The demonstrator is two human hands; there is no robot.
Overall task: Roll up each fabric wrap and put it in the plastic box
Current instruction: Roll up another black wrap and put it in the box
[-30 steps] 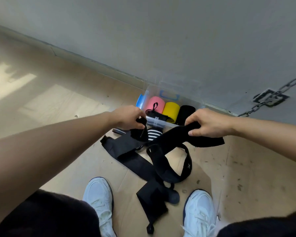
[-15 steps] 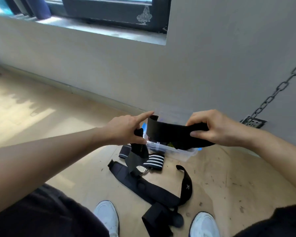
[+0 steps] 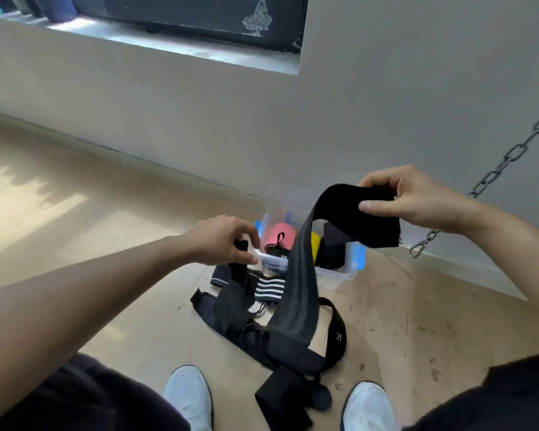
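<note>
While clamped on cloth, held highest of all: right hand [image 3: 417, 200], thumb on the near face and curled fingers over the top edge of the black wrap [image 3: 302, 281], gripping its wide end above and slightly right of the plastic box [image 3: 349, 272]. Raised like this probably to let the length hang free and shed its twists before rolling from that end.

Lower and nearer the middle: left hand [image 3: 221, 241], fingertips closed in a pinch on a narrow black strap [image 3: 238, 269] dangling below it. Cannot tell whether part of the same wrap or of another. Likely pinched to draw one piece out of the tangle.

Long axis of the wrap: starting at the right hand, arching over, then running down and toward the body, crossing in front of the box and ending in the heap [image 3: 231, 309] on the floor [image 3: 106, 275]. Ribbed face turned to the camera along the hanging stretch, with a twist near the top. Lower end lost among other black strips, so full length not readable.

Further out:
- Striped wrap [image 3: 269, 287] lying just in front of the box, touching the heap.
- Inside the box, side by side and already rolled: pink roll [image 3: 280, 236], yellow roll [image 3: 315, 244], black roll [image 3: 332, 247].
- Not yet rolled, by the look of it: the wrap in hand and everything in the heap.
- White shoes [image 3: 189, 396] either side of the heap's near end.
- Chain [image 3: 504, 163] hanging by the wall to the right, well apart from the box.
</note>
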